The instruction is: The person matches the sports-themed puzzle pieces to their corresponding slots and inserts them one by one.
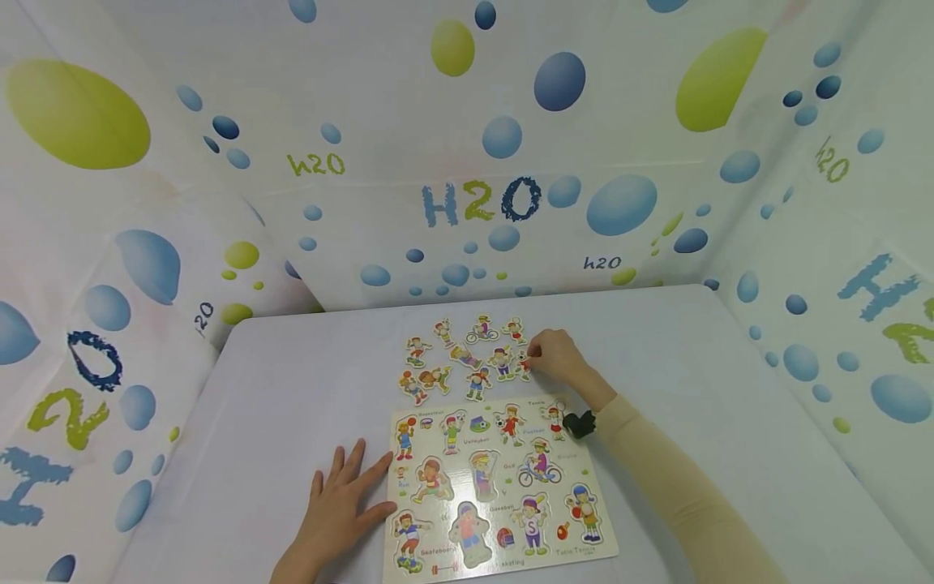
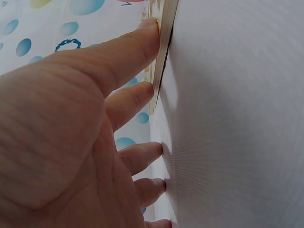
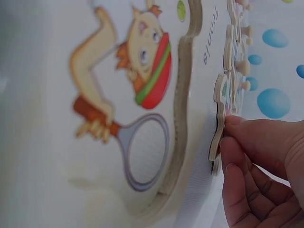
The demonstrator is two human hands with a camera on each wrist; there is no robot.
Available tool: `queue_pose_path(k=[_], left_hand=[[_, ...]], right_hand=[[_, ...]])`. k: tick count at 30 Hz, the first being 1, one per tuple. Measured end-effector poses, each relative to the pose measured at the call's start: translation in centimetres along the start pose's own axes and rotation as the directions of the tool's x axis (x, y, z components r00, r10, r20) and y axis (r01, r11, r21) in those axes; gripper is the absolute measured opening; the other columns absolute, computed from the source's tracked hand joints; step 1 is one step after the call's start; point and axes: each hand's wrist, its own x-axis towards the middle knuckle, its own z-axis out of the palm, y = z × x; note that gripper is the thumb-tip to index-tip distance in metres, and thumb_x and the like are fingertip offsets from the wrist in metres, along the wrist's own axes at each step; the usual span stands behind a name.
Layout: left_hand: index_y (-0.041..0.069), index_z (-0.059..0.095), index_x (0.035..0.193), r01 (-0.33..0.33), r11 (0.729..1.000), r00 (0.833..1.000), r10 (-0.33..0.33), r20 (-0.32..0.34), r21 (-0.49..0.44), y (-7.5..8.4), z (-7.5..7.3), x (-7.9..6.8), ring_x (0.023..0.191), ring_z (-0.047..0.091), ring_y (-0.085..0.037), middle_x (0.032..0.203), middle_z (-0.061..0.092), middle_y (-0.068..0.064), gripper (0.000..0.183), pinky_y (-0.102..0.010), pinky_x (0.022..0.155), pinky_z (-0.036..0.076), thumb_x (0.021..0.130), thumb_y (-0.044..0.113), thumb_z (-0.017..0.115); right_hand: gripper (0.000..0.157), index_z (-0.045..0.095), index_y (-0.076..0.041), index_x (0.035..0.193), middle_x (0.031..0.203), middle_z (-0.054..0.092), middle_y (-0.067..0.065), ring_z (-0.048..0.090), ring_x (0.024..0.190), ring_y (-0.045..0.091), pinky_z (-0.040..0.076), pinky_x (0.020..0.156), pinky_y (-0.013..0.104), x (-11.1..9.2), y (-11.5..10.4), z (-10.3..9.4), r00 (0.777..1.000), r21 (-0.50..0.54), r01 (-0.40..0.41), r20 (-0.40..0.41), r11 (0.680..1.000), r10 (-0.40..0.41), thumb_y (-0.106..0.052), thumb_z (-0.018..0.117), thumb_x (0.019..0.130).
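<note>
The left hand (image 1: 337, 504) lies with its back up, all 5 digits spread apart and fairly straight; its arm is cut off around the wrist (image 1: 295, 560) by the lower edge. In the left wrist view, the left thumb (image 2: 118, 57) extends above the other 4 fingers (image 2: 140, 157). The right hand (image 1: 560, 357) reaches farther forward, its arm slanting in from the lower right in a beige sleeve (image 1: 679, 478). The right thumb (image 3: 266, 138) and index finger (image 3: 232, 151) pinch together.

Puzzle piece (image 3: 219, 118) partly behind right fingers (image 3: 235, 187)
</note>
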Motion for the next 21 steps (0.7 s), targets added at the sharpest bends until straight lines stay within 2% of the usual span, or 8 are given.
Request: queue_pose_path(k=[12,21], left_hand=[[0.022,0.056,0.139,0.003,1.0,1.0,-0.003,0.014,0.005,0.1,-0.2,0.0,0.142,0.018,-0.057,0.156,0.032,-0.024,0.069,-0.081,0.104,0.013,0.077,0.047,0.076],[0.022,0.057,0.138,-0.001,1.0,1.0,0.001,0.01,0.003,0.1,-0.2,0.0,0.142,0.018,-0.057,0.155,0.032,-0.024,0.069,-0.081,0.104,0.014,0.078,0.048,0.076]], right_hand=[[0.007,0.073,-0.004,0.084,0.08,0.07,0.007,0.059,0.072,0.018,0.051,0.067,0.032,-0.4,0.1,-0.9,0.999,-0.006,-0.012,-0.033,1.0,0.012,-0.011,0.073,0.086],[0.006,0.074,-0.005,0.085,0.082,0.071,0.007,0.062,0.075,0.019,0.053,0.073,0.035,-0.6,0.7,-1.3,0.999,-0.027,-0.006,-0.046,1.0,0.004,-0.011,0.073,0.085]])
